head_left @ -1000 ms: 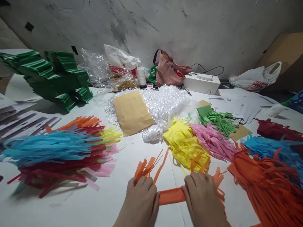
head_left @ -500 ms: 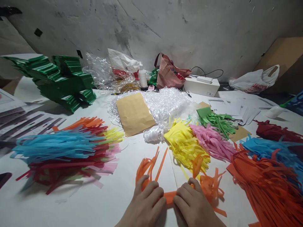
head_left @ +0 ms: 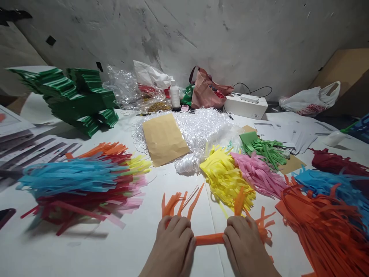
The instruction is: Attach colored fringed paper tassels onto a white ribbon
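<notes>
My left hand (head_left: 175,240) and my right hand (head_left: 245,240) face each other low over the white table (head_left: 123,254), knuckles up, and the fingers of both are curled closed, each gripping one end of an orange strip (head_left: 209,239). It runs straight between my thumbs as a narrow band, near the edge of the table closest to me; I cannot tell whether it touches the surface. Loose orange strands (head_left: 172,204) fan out past my left knuckles, and more spill beyond my right hand.

Just beyond my right hand lies a yellow fringe (head_left: 226,175), with a pink fringe (head_left: 259,175) beside it and a green fringe (head_left: 263,150) behind. To the right I have a big red-orange fringe (head_left: 325,227), then a blue fringe (head_left: 334,182) and a dark red fringe (head_left: 340,161). Well to my left sits a mixed pile, a light blue fringe (head_left: 72,175) on top with red, pink, yellow and orange ends poking out.

Ahead of me a brown envelope (head_left: 165,140) lies partly over a tangle of shiny white ribbon (head_left: 207,123). Farther back, near the grey wall (head_left: 248,42), stand a white bottle (head_left: 174,96), a dusty-pink bag (head_left: 205,92) and a white box (head_left: 245,106).
</notes>
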Demonstrator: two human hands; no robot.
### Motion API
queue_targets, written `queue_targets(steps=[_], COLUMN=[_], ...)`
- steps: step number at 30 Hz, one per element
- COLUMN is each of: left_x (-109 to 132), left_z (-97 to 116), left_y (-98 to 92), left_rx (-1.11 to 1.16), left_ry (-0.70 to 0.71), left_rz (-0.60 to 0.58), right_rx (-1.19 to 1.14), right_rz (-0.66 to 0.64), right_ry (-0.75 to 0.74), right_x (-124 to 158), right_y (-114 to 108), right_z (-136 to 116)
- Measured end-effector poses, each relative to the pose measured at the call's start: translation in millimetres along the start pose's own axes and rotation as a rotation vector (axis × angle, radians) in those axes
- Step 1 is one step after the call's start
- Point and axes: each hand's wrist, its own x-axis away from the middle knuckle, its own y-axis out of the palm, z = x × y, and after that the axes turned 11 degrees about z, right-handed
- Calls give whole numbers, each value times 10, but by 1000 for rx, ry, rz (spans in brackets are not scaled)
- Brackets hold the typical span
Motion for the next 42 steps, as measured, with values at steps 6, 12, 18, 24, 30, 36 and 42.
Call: queue_targets(steps=[6, 12, 18, 24, 30, 36, 42], left_x=[-84, -46, -70, -52, -18, 43, -3], left_z=[-11, -57, -63, -102, -91, -106, -119], left_y=[108, 161, 158, 220, 217, 125, 188], left_rx=[-89, -13, 45, 75, 71, 27, 5], left_ry=[-82, 101, 196, 246, 225, 232, 237], left_rz=[-52, 57, 99, 109, 35, 43, 25], right_rx=[151, 154, 64, -10, 39, 40, 71], right_rz=[-19, 101, 145, 30, 94, 93, 70], right_ry=[39, -135, -412, -342, -417, -418, -328], right_x=[-41, -141, -283, -314, -312, -231, 92], right_y=[-35, -66, 102, 103, 159, -35, -164], right_z=[-32, -52, -192, -184, -259, -127, 98])
